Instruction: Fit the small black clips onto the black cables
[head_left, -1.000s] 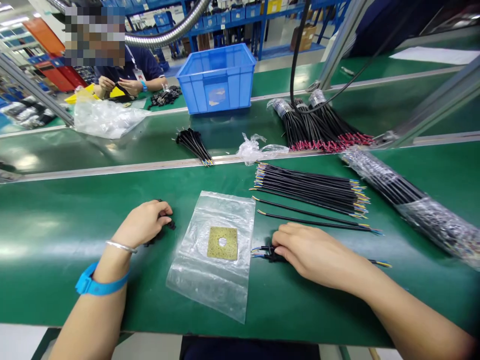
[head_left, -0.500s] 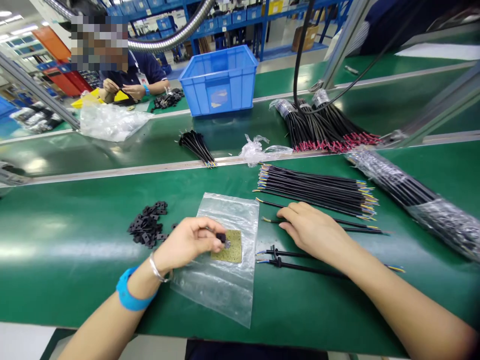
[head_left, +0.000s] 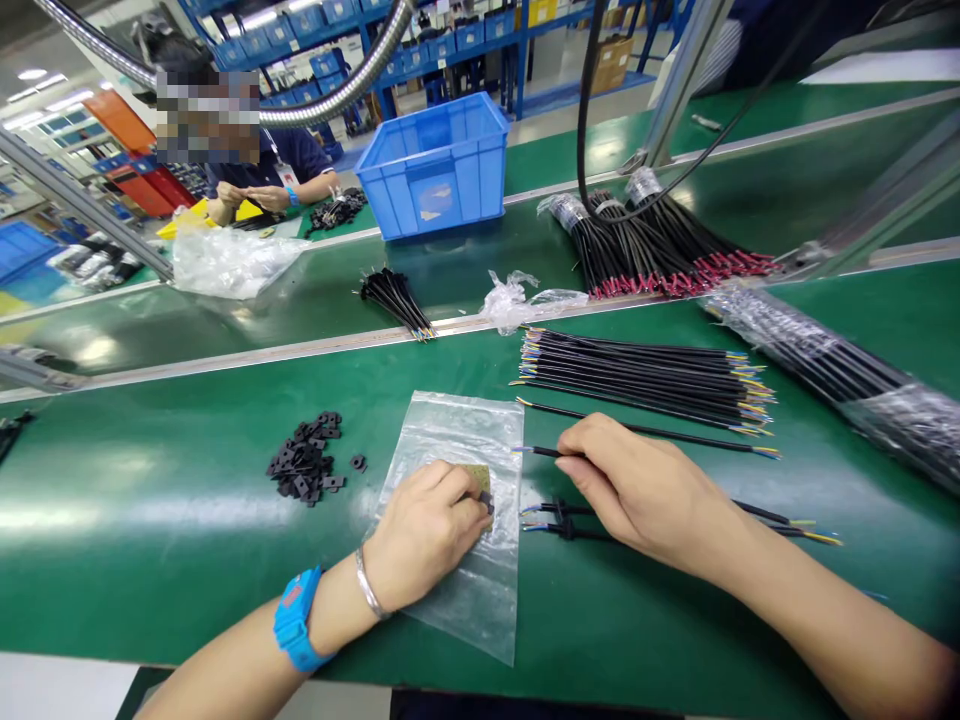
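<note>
My left hand [head_left: 431,535] is closed on a small black clip, pressed down on a yellowish sponge pad [head_left: 476,480] that lies on a clear plastic bag [head_left: 472,620]. Between thumb and fingers, my right hand [head_left: 637,485] pinches a black cable [head_left: 544,451], whose stripped wire end points left toward the bag. Below it lie two cables with black clips [head_left: 564,525] near their left ends. A single cable [head_left: 675,434] rests just above my right hand. Left of the bag sits a pile of small black clips [head_left: 304,460].
Behind my right hand lies a row of black cables [head_left: 637,380]. A wrapped cable bundle [head_left: 862,375] is at the right. Farther back are red-tipped cables [head_left: 660,245], a blue bin [head_left: 435,170] and a metal rail. Another person works at the back left.
My left hand has moved right and down onto the sponge pad with the black clip. My right hand now pinches the cable it was reaching over. The view has shifted slightly.
</note>
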